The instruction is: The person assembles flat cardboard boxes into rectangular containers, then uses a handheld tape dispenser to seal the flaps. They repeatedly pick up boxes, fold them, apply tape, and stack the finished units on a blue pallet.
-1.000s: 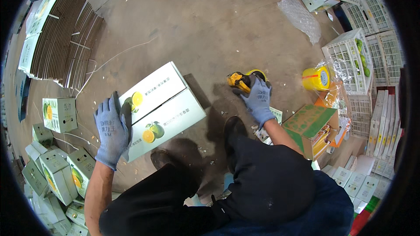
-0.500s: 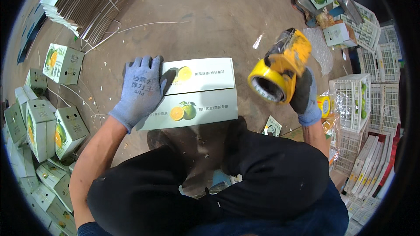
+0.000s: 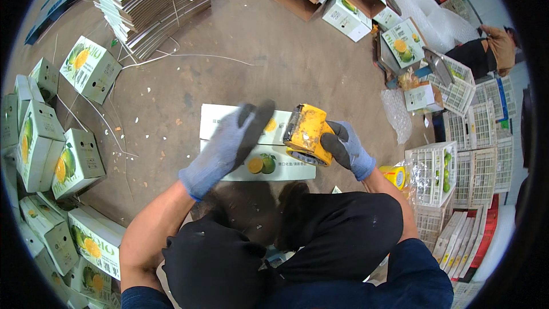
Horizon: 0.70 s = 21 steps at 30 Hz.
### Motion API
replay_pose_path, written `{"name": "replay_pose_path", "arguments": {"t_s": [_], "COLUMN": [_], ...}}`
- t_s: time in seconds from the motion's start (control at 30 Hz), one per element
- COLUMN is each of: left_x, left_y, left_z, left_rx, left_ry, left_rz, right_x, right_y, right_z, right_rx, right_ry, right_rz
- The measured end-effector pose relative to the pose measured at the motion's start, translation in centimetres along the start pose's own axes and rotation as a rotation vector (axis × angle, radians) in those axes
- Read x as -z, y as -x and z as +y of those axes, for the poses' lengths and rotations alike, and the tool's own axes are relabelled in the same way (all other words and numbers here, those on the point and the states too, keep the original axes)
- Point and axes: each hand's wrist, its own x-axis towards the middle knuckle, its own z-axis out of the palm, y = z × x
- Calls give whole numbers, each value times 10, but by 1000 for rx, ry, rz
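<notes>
One pale carton [image 3: 283, 166] is lying on the floor [image 3: 229, 63] just beyond the person's dark-trousered knees [image 3: 372, 217], partly beneath the left hand [image 3: 226, 146] and just left of the right hand [image 3: 346, 146]. From where I'm standing, those two hands are sitting apart from each other. Over the carton's left and middle part, the left is showing fingers stretched out rather than curled; it is blurring, so I cannot tell whether it is touching the cardboard. By the carton's right edge, the other is clamping thumb and fingers around a scuffed yellow tape dispenser [image 3: 307, 133]. That tool is overlapping the carton's right part, though I cannot tell whether it is pressing on it. Left of the carton, printed boxes [image 3: 41, 143] are lying in a heap; to its right, a white crate [image 3: 429, 189] is holding green fruit [image 3: 446, 174].
</notes>
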Motion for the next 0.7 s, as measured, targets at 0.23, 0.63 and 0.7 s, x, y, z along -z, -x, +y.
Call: {"name": "replay_pose_path", "arguments": {"t_s": [0.23, 0.63, 0.7], "left_x": [-5, 201, 204], "left_y": [4, 57, 44], "left_z": [-9, -91, -124], "left_rx": [-66, 132, 181], "left_ry": [114, -120, -96], "left_rz": [-131, 293, 283], "right_x": [-9, -57, -57], "right_y": [-10, -80, -82], "right_z": [-24, -105, -101], "right_rx": [-71, -132, -108], "right_ry": [44, 863, 876], "right_rz": [-32, -391, -420]}}
